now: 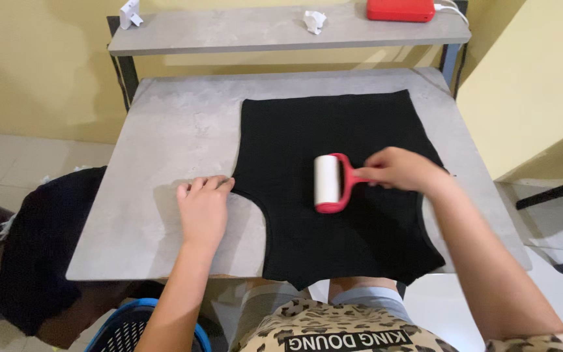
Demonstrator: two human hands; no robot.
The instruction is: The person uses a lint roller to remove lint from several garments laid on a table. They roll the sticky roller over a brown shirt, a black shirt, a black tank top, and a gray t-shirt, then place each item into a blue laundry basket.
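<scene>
At the far left, a heap of dark cloth [40,248] lies on the floor beside the grey, stone-look desk [164,137], and the rim of a blue plastic basket [125,322] shows below the desk's near edge. On the narrow grey shelf [229,29] raised behind the desk stand, from left to right, a small white plug-like device [129,13], a crumpled white scrap [315,21] and a flat red rectangular box [401,9] with a white cable running off its right end.

The left hand [203,208] lies palm down on the bare desk, its fingers straight and close together, their tips touching the left edge of the black knitted garment [333,182]; this grip is flat and holds nothing. The forearm runs up from the lower edge of the view.

The garment is spread flat across the right half of the desk, its near hem hanging slightly over the front edge. On its middle rests the white lint roller with a red handle [331,184]. The roll's long axis runs from far to near, while the handle points right into the right hand [402,169], whose grip is pressed together around it. That forearm comes in from the lower right.
</scene>
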